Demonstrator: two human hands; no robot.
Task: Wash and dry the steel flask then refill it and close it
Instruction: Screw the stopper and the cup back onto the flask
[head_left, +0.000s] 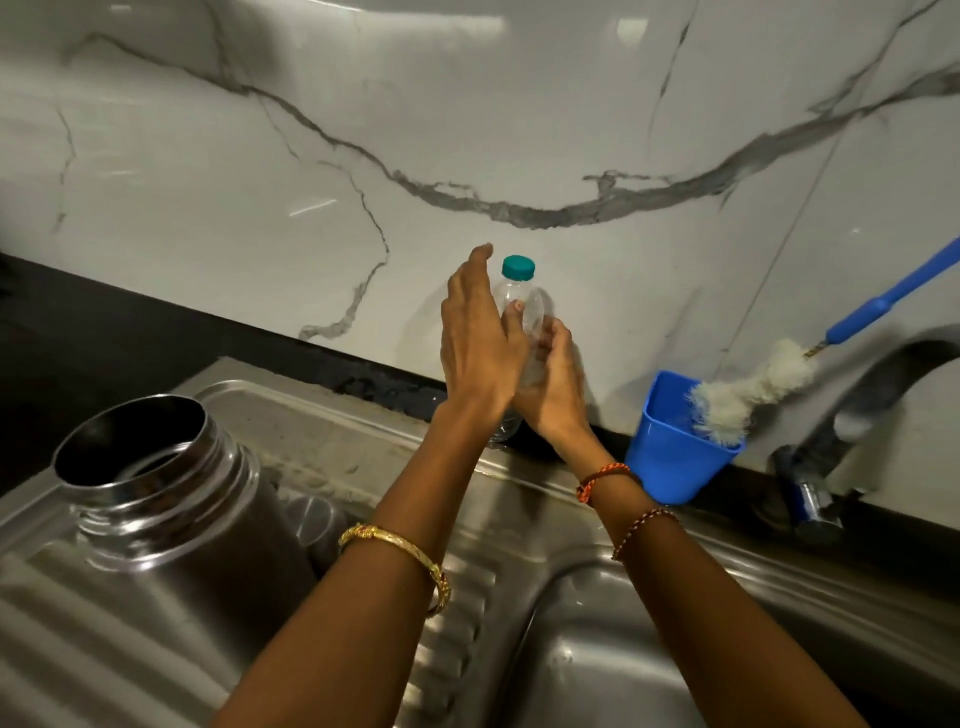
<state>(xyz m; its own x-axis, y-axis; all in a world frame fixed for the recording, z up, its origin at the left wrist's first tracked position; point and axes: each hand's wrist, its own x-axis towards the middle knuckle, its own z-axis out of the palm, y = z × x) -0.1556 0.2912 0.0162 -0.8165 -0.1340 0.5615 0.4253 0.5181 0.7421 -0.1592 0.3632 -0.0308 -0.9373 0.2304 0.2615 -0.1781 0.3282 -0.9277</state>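
Open-mouthed steel flask (156, 499) stands left of the sink basin (649, 649), rigid, heavy-looking and likely slippery, best gripped round its body, while behind the basin the right hand (553, 387) clasps a teal-capped clear plastic bottle (519, 312) and the left hand (478, 343) lies against it, fingers straight.

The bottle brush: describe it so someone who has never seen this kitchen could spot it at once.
Start at the steel sink and follow its back edge right, towards the tap. A blue cup stands there against the marble wall. The bottle brush leans out of it, fluffy white head at the cup's rim, long blue handle slanting up to the right; nothing else nearby has bristles.
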